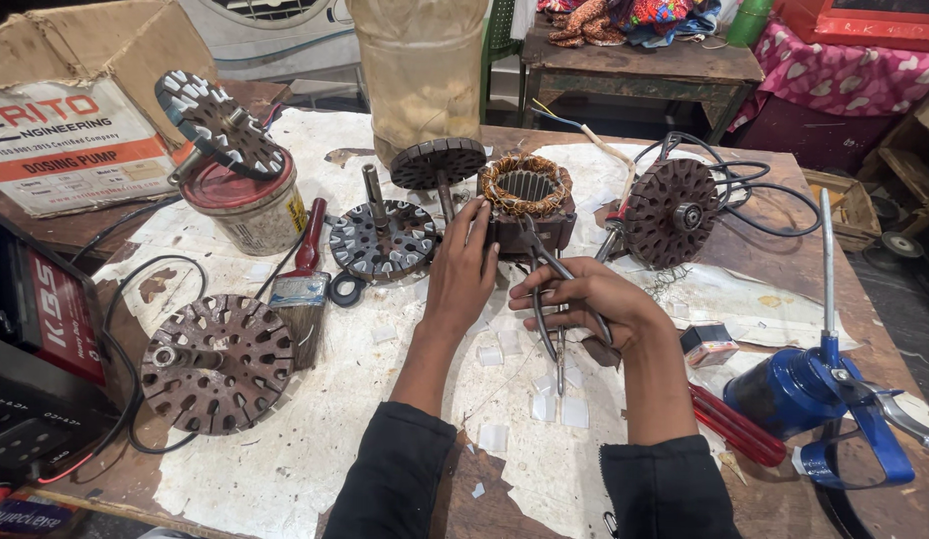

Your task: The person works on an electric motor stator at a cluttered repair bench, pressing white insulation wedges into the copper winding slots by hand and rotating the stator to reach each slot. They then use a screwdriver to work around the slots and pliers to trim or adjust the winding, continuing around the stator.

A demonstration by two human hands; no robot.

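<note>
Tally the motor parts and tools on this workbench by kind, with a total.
Round slotted metal rotor discs: 5
Copper-wound stator core: 1
Pliers, held in the right hand: 1
Red-handled paintbrush: 1
Blue oil can: 1
Total: 9
</note>
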